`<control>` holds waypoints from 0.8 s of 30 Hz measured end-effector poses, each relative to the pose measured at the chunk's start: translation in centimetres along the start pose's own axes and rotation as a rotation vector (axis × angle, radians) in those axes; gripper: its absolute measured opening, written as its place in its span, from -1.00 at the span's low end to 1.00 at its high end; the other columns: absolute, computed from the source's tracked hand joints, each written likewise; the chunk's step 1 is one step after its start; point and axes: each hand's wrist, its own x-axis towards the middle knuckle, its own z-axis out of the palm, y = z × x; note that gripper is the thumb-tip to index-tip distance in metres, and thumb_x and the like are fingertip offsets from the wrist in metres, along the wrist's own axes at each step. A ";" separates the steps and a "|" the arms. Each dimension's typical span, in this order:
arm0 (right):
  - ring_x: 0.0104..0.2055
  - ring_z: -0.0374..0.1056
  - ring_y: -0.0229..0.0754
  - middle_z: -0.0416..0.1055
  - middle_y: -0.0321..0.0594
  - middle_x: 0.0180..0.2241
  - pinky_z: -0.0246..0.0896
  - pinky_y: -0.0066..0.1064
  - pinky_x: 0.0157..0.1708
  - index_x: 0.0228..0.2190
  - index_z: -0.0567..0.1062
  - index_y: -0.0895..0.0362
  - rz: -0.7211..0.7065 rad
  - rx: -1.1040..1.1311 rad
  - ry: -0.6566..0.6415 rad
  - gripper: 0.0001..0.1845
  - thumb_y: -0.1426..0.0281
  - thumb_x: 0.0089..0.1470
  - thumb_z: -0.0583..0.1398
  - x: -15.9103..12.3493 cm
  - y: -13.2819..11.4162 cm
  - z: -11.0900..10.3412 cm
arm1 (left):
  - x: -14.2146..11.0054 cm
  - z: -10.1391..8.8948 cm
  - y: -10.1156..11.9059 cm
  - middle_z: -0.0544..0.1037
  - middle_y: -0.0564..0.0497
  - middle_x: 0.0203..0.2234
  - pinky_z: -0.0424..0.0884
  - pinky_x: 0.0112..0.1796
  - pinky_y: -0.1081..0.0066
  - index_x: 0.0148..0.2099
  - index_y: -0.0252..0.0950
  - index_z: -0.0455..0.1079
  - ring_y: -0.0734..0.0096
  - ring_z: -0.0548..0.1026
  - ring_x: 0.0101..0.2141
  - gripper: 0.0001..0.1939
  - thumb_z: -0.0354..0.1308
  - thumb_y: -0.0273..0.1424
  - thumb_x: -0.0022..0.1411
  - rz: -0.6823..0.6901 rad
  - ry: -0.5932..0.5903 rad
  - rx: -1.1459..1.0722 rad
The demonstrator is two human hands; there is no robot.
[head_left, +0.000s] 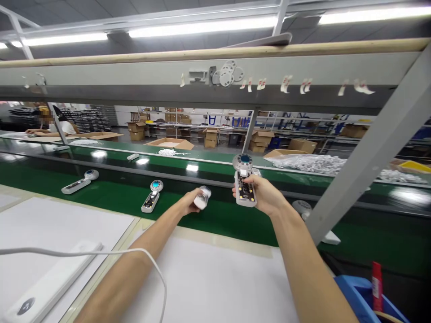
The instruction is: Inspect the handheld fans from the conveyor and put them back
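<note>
My right hand (267,195) is closed around a small white handheld fan unit (244,181) with its back open, so the circuit board shows; its round blue head points up. It is held above the green conveyor belt (111,197). My left hand (188,204) is closed on a white plastic cover piece (203,198), just left of the unit and apart from it. Two similar units lie on the belt: one (152,196) near my left hand, another (79,181) farther left.
A white work surface (215,282) lies in front of me with a white cable (101,253) across it. A grey slanted frame post (367,152) stands at right, a blue bin (367,296) at bottom right. Another person (50,125) works far left. Cardboard boxes and white parts lie beyond the belt.
</note>
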 end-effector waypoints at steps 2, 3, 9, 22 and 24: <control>-0.40 0.51 -0.11 0.49 -0.15 -0.43 0.53 -0.26 -0.34 -0.36 0.42 0.17 -0.027 0.103 -0.013 -0.83 0.52 -0.07 0.10 -1.5 -0.8 0.8 | -1.2 0.1 1.6 0.47 -0.11 -0.31 0.51 -0.25 0.27 -0.10 -0.41 0.35 0.32 0.51 -0.31 -0.67 -0.05 -0.23 0.43 0.041 -0.105 -0.189; -0.38 0.52 -0.11 0.49 -0.18 -0.43 0.54 -0.24 -0.32 -0.35 0.42 0.16 -0.050 0.145 -0.012 -0.80 0.55 -0.10 0.10 -2.2 -1.1 1.2 | -1.9 0.2 2.4 0.48 -0.13 -0.31 0.53 -0.23 0.25 -0.11 -0.41 0.34 0.28 0.53 -0.29 -0.70 -0.08 -0.27 0.41 0.073 -0.144 -0.272; -0.35 0.52 -0.11 0.48 -0.26 -0.39 0.55 -0.22 -0.31 -0.20 0.38 0.11 -0.213 0.132 -0.006 -0.56 0.60 -0.21 0.15 -5.3 -2.4 2.1 | -7.0 0.5 7.0 0.48 -0.08 -0.25 0.53 -0.08 0.02 -0.03 -0.30 0.21 0.01 0.55 -0.10 -0.71 0.08 -0.51 0.19 0.358 -0.228 -0.590; -0.38 0.52 -0.09 0.52 -0.28 -0.36 0.49 -0.30 -0.42 0.12 0.21 0.02 -0.349 -0.048 -0.047 -0.20 0.47 -0.21 0.26 -7.7 -2.6 3.2 | -13.6 0.4 9.7 0.51 -0.20 -0.23 0.53 -0.07 -0.17 -0.15 -0.47 0.39 -0.05 0.53 -0.09 -0.85 0.14 -0.58 0.20 0.265 -0.409 -0.685; -0.38 0.52 -0.10 0.52 -0.30 -0.34 0.49 -0.30 -0.41 0.12 0.21 0.02 -0.358 -0.046 -0.056 -0.18 0.47 -0.23 0.27 -7.9 -2.6 3.3 | -13.6 0.5 9.5 0.52 -0.21 -0.16 0.54 -0.07 -0.11 -0.12 -0.46 0.38 -0.06 0.51 -0.05 -0.80 0.19 -0.60 0.17 0.300 -0.443 -0.651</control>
